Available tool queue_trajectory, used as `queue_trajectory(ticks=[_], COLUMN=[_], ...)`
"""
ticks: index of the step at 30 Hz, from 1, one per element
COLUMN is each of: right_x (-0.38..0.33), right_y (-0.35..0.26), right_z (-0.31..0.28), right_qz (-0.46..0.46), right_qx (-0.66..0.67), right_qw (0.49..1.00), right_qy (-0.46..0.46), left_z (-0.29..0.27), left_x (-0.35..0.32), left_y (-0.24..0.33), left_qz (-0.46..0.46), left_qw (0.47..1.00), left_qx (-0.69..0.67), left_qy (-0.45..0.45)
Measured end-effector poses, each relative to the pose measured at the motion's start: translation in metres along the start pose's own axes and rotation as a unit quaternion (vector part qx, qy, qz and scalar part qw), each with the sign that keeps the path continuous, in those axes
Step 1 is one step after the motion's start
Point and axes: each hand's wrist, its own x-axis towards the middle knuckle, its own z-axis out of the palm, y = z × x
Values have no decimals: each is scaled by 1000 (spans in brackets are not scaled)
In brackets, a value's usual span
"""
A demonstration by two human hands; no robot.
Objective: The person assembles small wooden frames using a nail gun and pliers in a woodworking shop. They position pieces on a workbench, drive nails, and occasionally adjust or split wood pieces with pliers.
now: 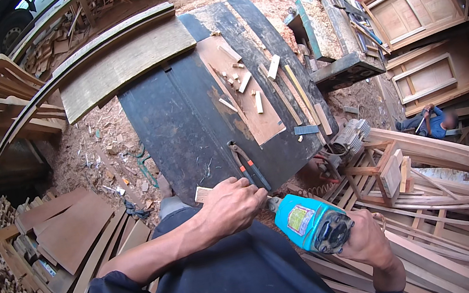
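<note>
My right hand (pixel 367 242) grips a turquoise power tool (pixel 311 224) with a black rear end, its nose pointing up-left toward my left hand. My left hand (pixel 231 205) is closed around a small pale wood block (pixel 202 193), whose end sticks out on the left, at the near edge of a dark work table (pixel 175 132). The tool's tip is hidden behind my left hand. A pair of pliers with red and black handles (pixel 247 164) lies on the table just beyond my left hand.
A brown board (pixel 255 124) with several small wood offcuts lies on the table. Curved planks (pixel 107 62) lean at the far left. Sawdust covers the ground. Wooden frames (pixel 417 7) and stacked slats (pixel 431 193) crowd the right. Another person (pixel 431 121) crouches at right.
</note>
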Motion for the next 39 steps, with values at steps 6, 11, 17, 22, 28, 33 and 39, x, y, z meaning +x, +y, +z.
queue_trajectory(ticks=[6, 11, 17, 22, 28, 33, 39], right_x=[-2, -8, -2, 2, 1, 4, -5], right_y=[5, 1, 2, 5, 5, -2, 4], right_z=[-2, -8, -2, 3, 1, -1, 0], right_qz=[10, 24, 9, 7, 19, 18, -7], right_qx=[32, 5, 53, 25, 34, 42, 16], right_qw=[999, 999, 998, 1000, 999, 999, 999], right_qy=[-20, 26, 33, 7, -28, -28, 27], left_z=[0, 1, 3, 4, 5, 5, -2], left_x=[-3, -1, 1, -1, -1, -2, -10], left_y=[-2, -3, -1, 0, 2, 2, 6], left_qz=[-3, 1, 7, 2, 2, -1, -29], left_qw=[1000, 1000, 1000, 1000, 1000, 1000, 999], left_qx=[2, -12, -7, 1, 11, 23, 13], left_qy=[-9, -14, -9, 9, 9, -2, -10])
